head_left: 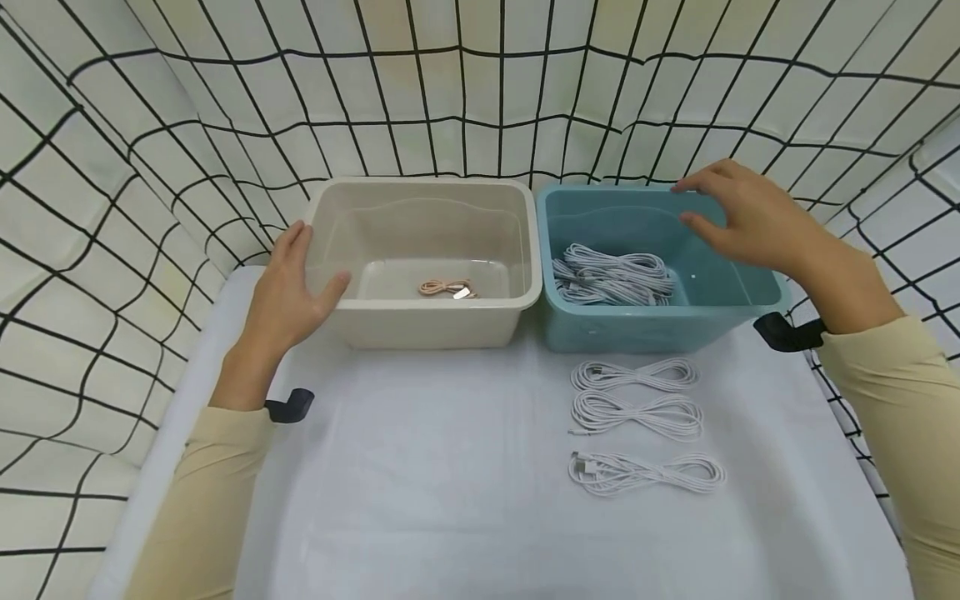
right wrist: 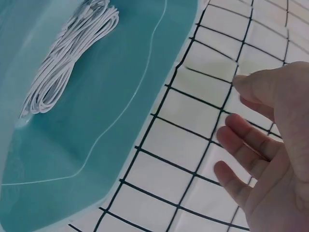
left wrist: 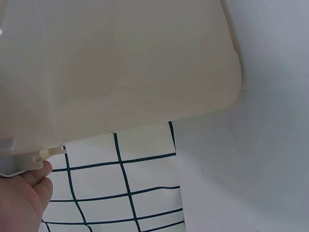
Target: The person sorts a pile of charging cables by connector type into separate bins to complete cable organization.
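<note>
My left hand (head_left: 288, 296) is at the left end of a beige plastic bin (head_left: 420, 327). Its thumb reaches over the rim, while in the left wrist view its fingertips (left wrist: 44, 181) hook under the rim's edge. Inside that bin lies a small coiled orange-tan cable (head_left: 444, 287) with a metal plug. Over the right end of a teal bin (head_left: 622, 329), my right hand (head_left: 750, 217) hovers with fingers loosely bent and nothing in them. A pile of bundled white cables (head_left: 611, 275) fills the left part of the teal bin.
On the white-covered table (head_left: 420, 500), three coiled white cables lie in front of the teal bin: a far one (head_left: 636, 375), a middle one (head_left: 637, 415) and a near one (head_left: 647, 473). Black wire grid panels (head_left: 480, 125) enclose the back and sides. The bins stand side by side.
</note>
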`<move>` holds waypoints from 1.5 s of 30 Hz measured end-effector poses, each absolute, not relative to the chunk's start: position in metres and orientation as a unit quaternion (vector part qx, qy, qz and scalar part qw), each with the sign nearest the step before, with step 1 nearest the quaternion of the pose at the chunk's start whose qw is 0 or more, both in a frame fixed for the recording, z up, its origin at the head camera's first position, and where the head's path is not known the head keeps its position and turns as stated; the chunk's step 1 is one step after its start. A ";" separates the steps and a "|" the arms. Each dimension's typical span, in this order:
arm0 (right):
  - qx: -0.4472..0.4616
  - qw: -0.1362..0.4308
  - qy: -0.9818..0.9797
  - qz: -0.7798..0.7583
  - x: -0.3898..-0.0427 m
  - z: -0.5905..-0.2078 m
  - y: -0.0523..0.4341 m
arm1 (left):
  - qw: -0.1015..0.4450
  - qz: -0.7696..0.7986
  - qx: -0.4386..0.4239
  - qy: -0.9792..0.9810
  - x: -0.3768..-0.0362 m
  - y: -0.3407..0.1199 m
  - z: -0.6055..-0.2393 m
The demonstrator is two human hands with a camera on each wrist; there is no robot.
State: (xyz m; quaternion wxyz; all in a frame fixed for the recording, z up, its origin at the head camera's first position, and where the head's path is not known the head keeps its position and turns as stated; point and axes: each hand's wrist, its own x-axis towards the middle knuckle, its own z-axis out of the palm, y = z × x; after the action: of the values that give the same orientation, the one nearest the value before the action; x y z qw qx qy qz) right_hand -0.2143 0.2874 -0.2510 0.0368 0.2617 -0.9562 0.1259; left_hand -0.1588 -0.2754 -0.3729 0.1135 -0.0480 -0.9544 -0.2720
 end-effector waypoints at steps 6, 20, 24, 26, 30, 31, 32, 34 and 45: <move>0.272 0.052 -0.954 0.112 -0.187 -0.251 0.288 | 0.114 -0.281 -0.049 -0.952 -0.162 -0.275 -0.373; 0.329 0.127 -0.926 0.133 -0.132 -0.267 0.286 | 0.124 -0.285 -0.054 -0.949 -0.171 -0.273 -0.369; 0.347 0.143 -0.918 0.131 -0.122 -0.277 0.283 | 0.126 -0.290 -0.052 -0.947 -0.171 -0.274 -0.368; 0.353 0.150 -0.914 0.135 -0.117 -0.284 0.283 | 0.128 -0.293 -0.055 -0.946 -0.171 -0.273 -0.368; 0.348 0.167 -0.910 0.151 -0.102 -0.303 0.284 | 0.135 -0.293 -0.059 -0.945 -0.174 -0.271 -0.368; 0.343 0.170 -0.911 0.155 -0.098 -0.308 0.285 | 0.136 -0.292 -0.060 -0.945 -0.175 -0.271 -0.367; 0.336 0.173 -0.912 0.162 -0.093 -0.314 0.285 | 0.138 -0.291 -0.061 -0.945 -0.175 -0.271 -0.367; 0.321 0.171 -0.915 0.172 -0.084 -0.326 0.286 | 0.138 -0.289 -0.063 -0.945 -0.176 -0.270 -0.366; 0.258 0.058 -0.941 0.209 -0.050 -0.404 0.281 | 0.116 -0.291 -0.050 -0.948 -0.159 -0.275 -0.371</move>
State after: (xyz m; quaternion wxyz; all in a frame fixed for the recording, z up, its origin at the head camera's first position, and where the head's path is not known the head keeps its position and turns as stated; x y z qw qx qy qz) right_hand -0.0498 0.2806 -0.4044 0.0577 0.2585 -0.9413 0.2092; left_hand -0.1592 -0.2748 -0.3709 0.1155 -0.0500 -0.9483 -0.2912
